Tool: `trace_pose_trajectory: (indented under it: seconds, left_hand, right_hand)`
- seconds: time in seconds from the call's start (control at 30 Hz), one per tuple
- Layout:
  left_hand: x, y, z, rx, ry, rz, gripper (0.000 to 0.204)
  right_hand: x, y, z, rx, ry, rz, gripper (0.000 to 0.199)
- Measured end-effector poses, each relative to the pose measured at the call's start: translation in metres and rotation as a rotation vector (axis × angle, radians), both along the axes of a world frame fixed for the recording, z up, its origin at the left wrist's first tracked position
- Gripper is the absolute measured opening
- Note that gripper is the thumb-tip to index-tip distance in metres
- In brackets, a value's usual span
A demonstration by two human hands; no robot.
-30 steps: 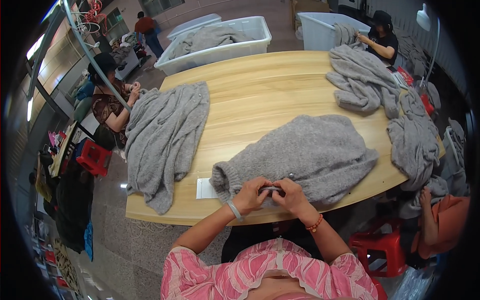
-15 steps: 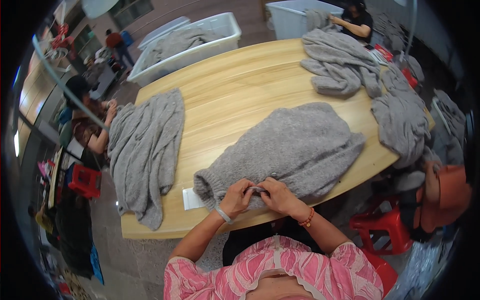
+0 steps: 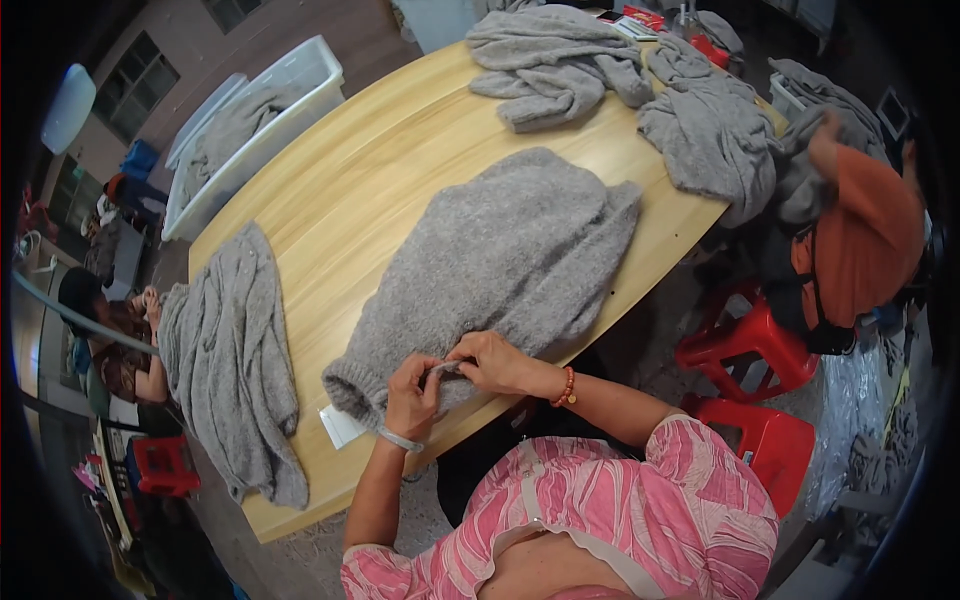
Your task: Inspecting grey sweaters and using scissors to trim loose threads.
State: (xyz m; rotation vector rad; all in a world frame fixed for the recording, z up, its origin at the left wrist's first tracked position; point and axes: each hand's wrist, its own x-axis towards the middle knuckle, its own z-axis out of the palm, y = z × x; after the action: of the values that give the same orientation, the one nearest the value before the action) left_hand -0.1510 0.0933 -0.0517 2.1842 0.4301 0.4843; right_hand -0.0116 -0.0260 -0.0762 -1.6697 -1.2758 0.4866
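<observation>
At about nine o'clock a rumpled grey knitted garment (image 3: 235,360) hangs over the left end of the long pale wooden table (image 3: 350,190), with a seated person's arm (image 3: 150,375) just beside it. Behind, toward eleven o'clock, a white plastic tub (image 3: 255,130) holds more grey cloth. A small white paper slip (image 3: 342,427) lies at the table's near edge, just beside the hem of the fuzzy grey knitted sweater (image 3: 510,250), which lies flat across the middle of the table, its lower edge at the near rim. The left hand (image 3: 412,395), wearing a pale wristband, is curled closed, fingertips pinching the sweater's edge. The right hand (image 3: 497,362), a red bead bracelet at its wrist, touches the left and pinches the same bit of knit between thumb and fingers. Toward one o'clock lie heaped grey knits (image 3: 640,90). At three o'clock sits a person in orange (image 3: 865,240), with red plastic stools (image 3: 760,380) below.
</observation>
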Motion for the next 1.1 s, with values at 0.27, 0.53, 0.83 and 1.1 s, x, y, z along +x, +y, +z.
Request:
trace_pose_trajectory:
  seconds: [0.27,0.53,0.83,1.1]
  left_hand:
    - [0.001,0.000,0.013,0.053,0.007,-0.095,0.008]
    - [-0.012,-0.003,0.008,0.052,0.028,-0.132,0.006]
    - [-0.005,0.006,0.006,-0.111,0.126,-0.221,0.006]
    - [-0.010,0.013,0.014,-0.123,0.170,-0.215,0.006]
  right_hand:
    - [0.002,-0.003,-0.005,0.070,-0.073,0.025,0.011]
    - [0.000,-0.006,-0.015,0.158,-0.085,0.142,0.012]
    - [0.010,-0.007,-0.002,0.089,-0.047,0.234,0.009]
    - [0.012,0.000,-0.003,0.150,-0.083,0.362,0.010]
